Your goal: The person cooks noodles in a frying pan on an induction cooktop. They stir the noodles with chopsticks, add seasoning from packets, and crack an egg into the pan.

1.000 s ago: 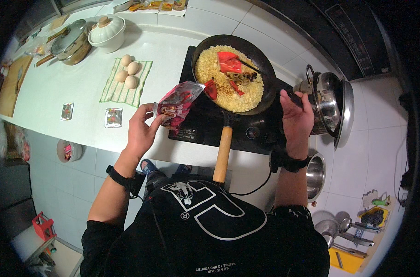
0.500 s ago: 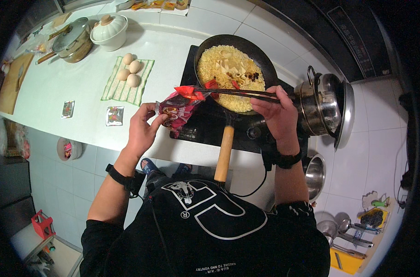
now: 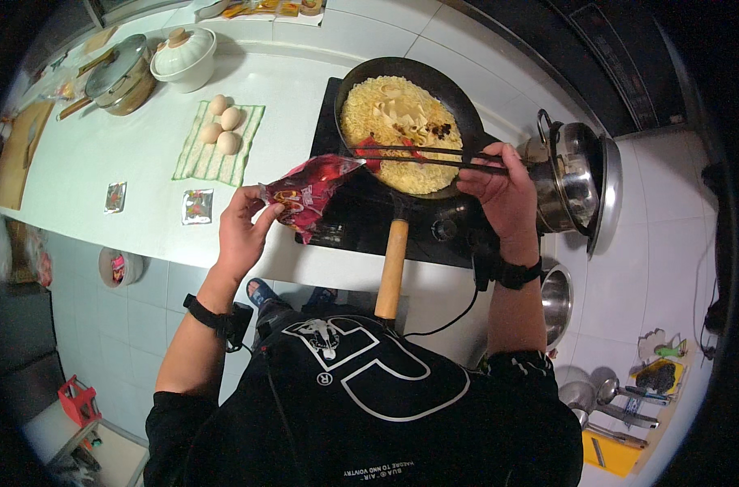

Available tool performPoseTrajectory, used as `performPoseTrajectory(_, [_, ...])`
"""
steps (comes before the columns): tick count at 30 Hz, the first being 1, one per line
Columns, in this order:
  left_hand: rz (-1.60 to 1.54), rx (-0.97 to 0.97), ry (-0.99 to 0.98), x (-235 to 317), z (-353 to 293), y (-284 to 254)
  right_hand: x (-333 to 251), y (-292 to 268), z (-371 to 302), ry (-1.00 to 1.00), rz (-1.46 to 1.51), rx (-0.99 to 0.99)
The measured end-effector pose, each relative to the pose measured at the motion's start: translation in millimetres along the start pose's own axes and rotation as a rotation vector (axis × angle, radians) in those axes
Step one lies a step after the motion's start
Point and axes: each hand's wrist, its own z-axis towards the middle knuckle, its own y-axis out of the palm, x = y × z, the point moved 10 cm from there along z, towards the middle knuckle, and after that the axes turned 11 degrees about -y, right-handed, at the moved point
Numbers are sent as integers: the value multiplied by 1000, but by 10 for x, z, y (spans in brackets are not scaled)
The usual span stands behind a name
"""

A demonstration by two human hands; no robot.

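My left hand [image 3: 248, 223] pinches the lower end of a red and pink plastic food pouch [image 3: 304, 193], whose other end reaches the pan's near-left rim. My right hand [image 3: 503, 187] grips a pair of dark chopsticks [image 3: 434, 156], held sideways across the pan with their tips by the pouch's upper end. The black frying pan [image 3: 468, 130] with a wooden handle [image 3: 392, 272] sits on a black cooktop [image 3: 349, 231]. Noodles [image 3: 378, 101] fill it, topped with pale slices [image 3: 410, 114], dark bits and red pieces [image 3: 369, 152].
Eggs [image 3: 229, 144] rest on a green-striped cloth [image 3: 199, 162], with two small foil sachets [image 3: 196, 206] nearer me. A lidded white pot [image 3: 183, 61] and a glass-lidded saucepan [image 3: 122, 77] stand at the back left. Steel pots [image 3: 572, 174] are right of the cooktop.
The chopstick tips have come out of the pouch's open end, and my right hand has shifted slightly right. The pouch has tilted and spread flatter in my left hand.
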Motion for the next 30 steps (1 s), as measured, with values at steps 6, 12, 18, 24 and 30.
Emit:
performPoseTrajectory(6, [-13,17,-23,-131,-43,-84,-140,-184,24,-121,-377,92])
performPoseTrajectory(12, [17,46,-26,-272,-127,-234,274,106,-56,-26,-484,73])
performPoseTrajectory(18, [56,52,-80,-346,-167,-281,238,242,-36,-99,-524,93])
performPoseTrajectory(24, [3,38,-85,-379,-183,-270,-133,-99,-1,-203,-526,194])
performPoseTrajectory(30, [-5,24,-57,-375,-172,-220,20,-373,-56,-60,-545,237])
